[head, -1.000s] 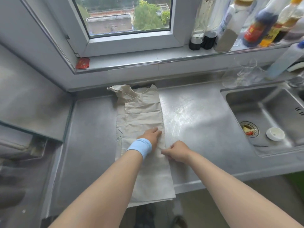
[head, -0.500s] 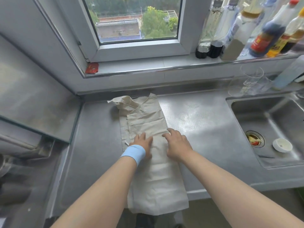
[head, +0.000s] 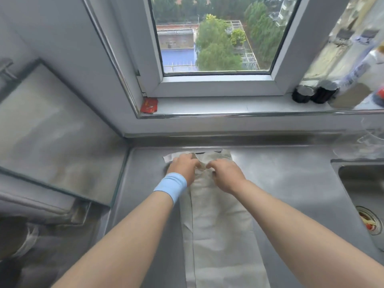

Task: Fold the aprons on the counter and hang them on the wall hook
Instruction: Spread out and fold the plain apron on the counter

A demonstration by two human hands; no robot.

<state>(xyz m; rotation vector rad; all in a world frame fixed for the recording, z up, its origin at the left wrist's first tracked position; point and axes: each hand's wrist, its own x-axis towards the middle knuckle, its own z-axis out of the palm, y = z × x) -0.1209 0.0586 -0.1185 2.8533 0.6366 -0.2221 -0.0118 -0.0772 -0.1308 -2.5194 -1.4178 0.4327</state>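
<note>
A beige apron lies on the steel counter, folded lengthwise into a long narrow strip that runs from the back wall toward me. Both hands are at its far, bunched end. My left hand, with a blue wristband, has its fingers curled into the crumpled cloth at the far left corner. My right hand sits just beside it and pinches the fabric with curled fingers. The two hands almost touch. No wall hook is in view, and I see no second apron.
A sink with scraps in its drain lies to the right. A glass stands at the back right. Dark bottles and a red packet sit on the window sill. A raised glass-topped unit borders the counter's left.
Both hands slid from the middle of the apron up to its far end and curled into the cloth there. The view shifted forward and up toward the window.
</note>
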